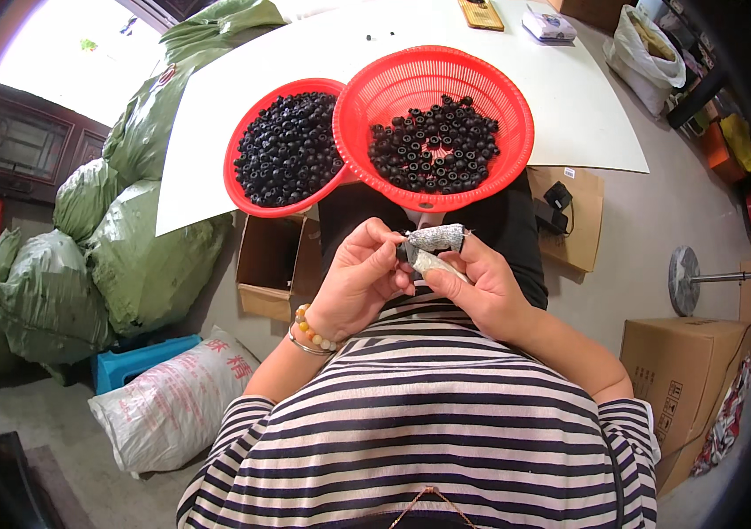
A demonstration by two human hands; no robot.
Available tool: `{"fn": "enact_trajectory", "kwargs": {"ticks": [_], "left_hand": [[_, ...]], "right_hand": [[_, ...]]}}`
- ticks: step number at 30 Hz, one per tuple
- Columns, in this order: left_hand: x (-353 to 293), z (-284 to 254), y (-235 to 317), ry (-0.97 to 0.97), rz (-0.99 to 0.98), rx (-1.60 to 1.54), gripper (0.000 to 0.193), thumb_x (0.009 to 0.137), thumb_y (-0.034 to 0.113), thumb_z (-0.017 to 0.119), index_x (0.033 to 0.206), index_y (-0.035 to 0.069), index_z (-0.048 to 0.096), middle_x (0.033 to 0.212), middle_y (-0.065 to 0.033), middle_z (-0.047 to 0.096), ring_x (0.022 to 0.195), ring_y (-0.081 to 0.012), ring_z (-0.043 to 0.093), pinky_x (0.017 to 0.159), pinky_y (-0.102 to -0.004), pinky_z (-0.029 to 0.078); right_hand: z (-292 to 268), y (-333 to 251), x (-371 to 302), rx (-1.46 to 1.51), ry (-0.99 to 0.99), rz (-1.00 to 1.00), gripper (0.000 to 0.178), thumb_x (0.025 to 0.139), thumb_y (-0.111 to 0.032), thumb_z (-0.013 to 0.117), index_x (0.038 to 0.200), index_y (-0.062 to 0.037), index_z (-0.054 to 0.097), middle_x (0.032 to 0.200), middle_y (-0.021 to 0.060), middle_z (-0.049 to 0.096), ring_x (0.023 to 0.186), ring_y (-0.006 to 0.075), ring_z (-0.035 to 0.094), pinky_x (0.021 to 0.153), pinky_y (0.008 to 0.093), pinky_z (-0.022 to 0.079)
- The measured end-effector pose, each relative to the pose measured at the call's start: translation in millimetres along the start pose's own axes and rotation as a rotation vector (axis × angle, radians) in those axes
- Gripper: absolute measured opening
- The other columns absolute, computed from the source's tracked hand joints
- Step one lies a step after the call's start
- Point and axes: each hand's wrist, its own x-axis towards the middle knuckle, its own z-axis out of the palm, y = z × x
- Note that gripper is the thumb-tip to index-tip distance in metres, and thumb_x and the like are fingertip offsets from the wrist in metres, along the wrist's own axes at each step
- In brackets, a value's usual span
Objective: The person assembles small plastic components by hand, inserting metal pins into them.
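My left hand (365, 271) is closed, its thumb and fingertips pinching a small black part (404, 251) in front of my body. My right hand (485, 286) meets it there, with thumb and index finger closed on the same part. A grey speckled wrap (436, 237) covers that index finger, and a whitish wrap (439, 265) covers the thumb. The part's exact shape is mostly hidden by the fingers. Just beyond my hands, a red mesh basket (521, 132) holds black parts with round openings. Left of it, partly under its rim, a red bowl (232, 167) is full of similar black pieces.
Both containers rest at the near edge of a white table (587, 115). Green sacks (150, 256) and a white woven sack (172, 401) crowd the left floor. An open cardboard box (265, 264) stands below the table. At right are a carton (684, 379) and a round metal disc (683, 280).
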Motion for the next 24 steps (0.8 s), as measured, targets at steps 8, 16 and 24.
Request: {"fn": "enact_trajectory", "kwargs": {"ticks": [8,16,24], "left_hand": [[2,1,0,0.011,-0.028,-0.052,0.012,0.088,0.02,0.046,0.086,0.009,0.047,0.072,-0.0026,0.053,0.058,-0.0076,0.052,0.056,-0.0228,0.049],[2,-2,0,0.032,-0.076,-0.079,0.012,0.088,0.021,0.046,0.084,0.009,0.046,0.064,-0.0004,0.052,0.05,-0.0072,0.049,0.047,-0.0208,0.047],[0,-2,4,0.051,-0.112,-0.061,0.012,0.088,0.021,0.047,0.083,0.01,0.046,0.063,-0.0008,0.053,0.048,-0.0069,0.049,0.045,-0.0206,0.046]], "right_hand": [[4,-6,-1,0.014,0.041,-0.058,0.029,0.086,-0.009,0.048,0.112,0.0017,0.043,0.098,0.0063,0.056,0.088,0.0084,0.053,0.079,0.0217,0.04],[3,-1,-1,-0.065,-0.027,-0.022,0.033,0.084,-0.009,0.052,0.114,0.0005,0.042,0.096,0.0068,0.058,0.089,0.0098,0.054,0.079,0.0232,0.041],[3,-3,1,-0.032,-0.045,-0.011,0.03,0.085,-0.007,0.05,0.113,0.0002,0.043,0.097,0.0064,0.058,0.089,0.01,0.054,0.08,0.0237,0.041]]}}
